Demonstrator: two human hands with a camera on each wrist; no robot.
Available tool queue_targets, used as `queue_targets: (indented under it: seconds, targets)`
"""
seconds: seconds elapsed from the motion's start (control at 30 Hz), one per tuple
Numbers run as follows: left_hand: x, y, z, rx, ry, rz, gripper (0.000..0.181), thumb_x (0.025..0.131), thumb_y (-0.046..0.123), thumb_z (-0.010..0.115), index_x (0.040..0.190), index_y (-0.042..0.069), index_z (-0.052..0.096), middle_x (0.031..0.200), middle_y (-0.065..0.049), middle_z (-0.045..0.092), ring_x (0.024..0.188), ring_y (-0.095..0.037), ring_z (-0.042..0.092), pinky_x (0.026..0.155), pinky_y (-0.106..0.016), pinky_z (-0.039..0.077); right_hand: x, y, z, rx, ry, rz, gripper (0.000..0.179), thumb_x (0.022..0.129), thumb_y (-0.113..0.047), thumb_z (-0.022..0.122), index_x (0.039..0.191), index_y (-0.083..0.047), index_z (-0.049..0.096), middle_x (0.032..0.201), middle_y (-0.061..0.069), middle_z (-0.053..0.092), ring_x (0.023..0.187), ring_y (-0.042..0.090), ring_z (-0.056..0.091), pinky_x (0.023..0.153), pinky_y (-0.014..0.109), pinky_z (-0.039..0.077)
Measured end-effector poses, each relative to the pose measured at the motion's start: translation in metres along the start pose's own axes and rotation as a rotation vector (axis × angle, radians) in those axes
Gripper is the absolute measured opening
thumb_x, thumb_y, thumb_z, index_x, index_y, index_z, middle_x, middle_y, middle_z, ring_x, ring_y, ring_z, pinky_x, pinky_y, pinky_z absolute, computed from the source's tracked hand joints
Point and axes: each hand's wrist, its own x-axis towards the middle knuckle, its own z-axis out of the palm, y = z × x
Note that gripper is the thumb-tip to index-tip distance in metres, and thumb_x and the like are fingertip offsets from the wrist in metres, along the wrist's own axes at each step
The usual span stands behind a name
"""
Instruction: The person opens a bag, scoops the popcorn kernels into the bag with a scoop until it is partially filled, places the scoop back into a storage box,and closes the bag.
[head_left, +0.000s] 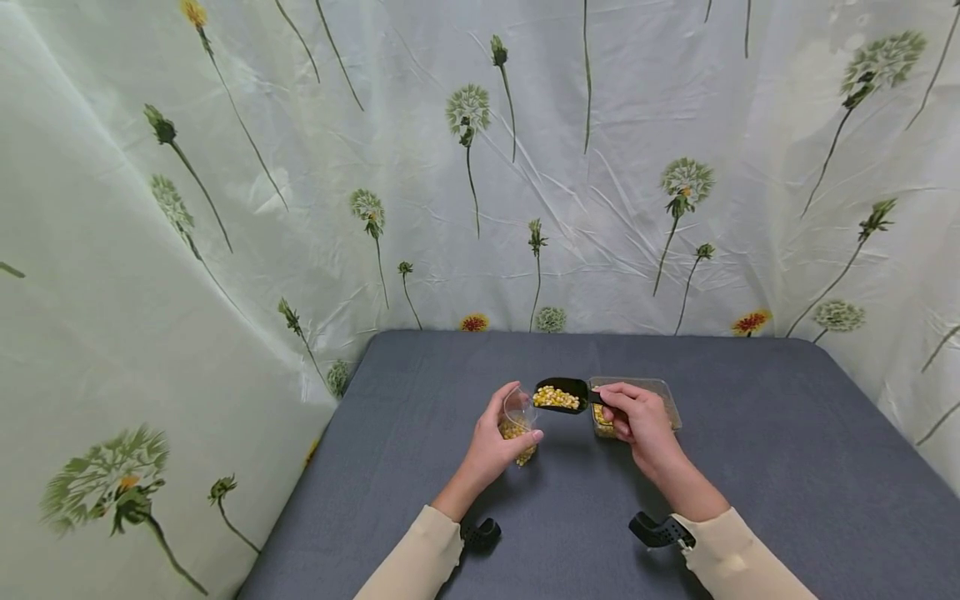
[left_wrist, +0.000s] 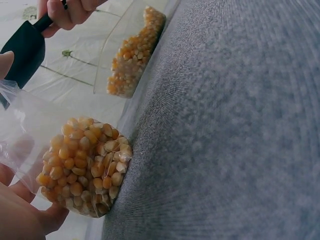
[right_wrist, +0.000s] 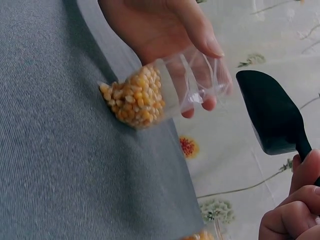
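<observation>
My left hand (head_left: 491, 446) holds a clear plastic bag (right_wrist: 172, 82) near its mouth, thumb on one side and fingers on the other. Corn kernels (left_wrist: 85, 165) fill the bag's lower part, which sits at the tabletop. A black scoop (head_left: 576, 387) is pinched by its handle in my right hand (head_left: 641, 421). More corn kernels (head_left: 555, 397) lie in the scoop's bowl, whose tip points left, close beside the bag's mouth. Behind the right hand stands a clear plastic box (head_left: 663, 387) with corn in it, partly hidden by that hand.
Grey cloth covers the table (head_left: 420, 392). A white curtain (head_left: 300, 250) printed with dandelions hangs along the table's back and left side. Black straps (head_left: 660, 531) sit at both wrists, below the cream sleeves (head_left: 731, 554).
</observation>
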Motion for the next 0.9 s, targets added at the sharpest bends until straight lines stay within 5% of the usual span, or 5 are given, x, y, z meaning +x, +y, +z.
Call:
queue_targets:
  seconds: [0.33, 0.7, 0.9]
  targets:
    - [0.000, 0.000, 0.002, 0.039, 0.021, -0.026, 0.077, 0.087, 0.032, 0.081, 0.151, 0.033, 0.039, 0.143, 0.003, 0.052, 0.132, -0.016, 0.048, 0.107, -0.053, 0.036, 0.000, 0.003, 0.013, -0.083, -0.027, -0.039, 0.024, 0.098, -0.011, 0.065, 0.107, 0.012, 0.066, 0.063, 0.002, 0.057, 0.047, 0.009, 0.036, 0.046, 0.023, 0.028]
    - [-0.001, -0.001, 0.002, 0.047, 0.030, -0.027, 0.080, 0.087, 0.035, 0.080, 0.154, 0.027, 0.037, 0.153, -0.009, 0.044, 0.139, -0.023, 0.043, 0.108, -0.056, 0.034, 0.002, 0.004, 0.023, -0.189, -0.054, -0.078, 0.030, 0.099, -0.015, 0.067, 0.110, 0.012, 0.066, 0.066, 0.004, 0.058, 0.050, 0.009, 0.037, 0.046, 0.023, 0.030]
    - [0.000, 0.000, 0.002, 0.028, 0.031, -0.036, 0.078, 0.087, 0.026, 0.081, 0.151, 0.034, 0.038, 0.155, -0.003, 0.043, 0.141, -0.021, 0.041, 0.109, -0.054, 0.034, 0.001, 0.000, 0.028, -0.305, -0.067, -0.146, 0.026, 0.099, -0.019, 0.068, 0.108, 0.005, 0.071, 0.069, 0.012, 0.060, 0.048, 0.011, 0.036, 0.046, 0.026, 0.031]
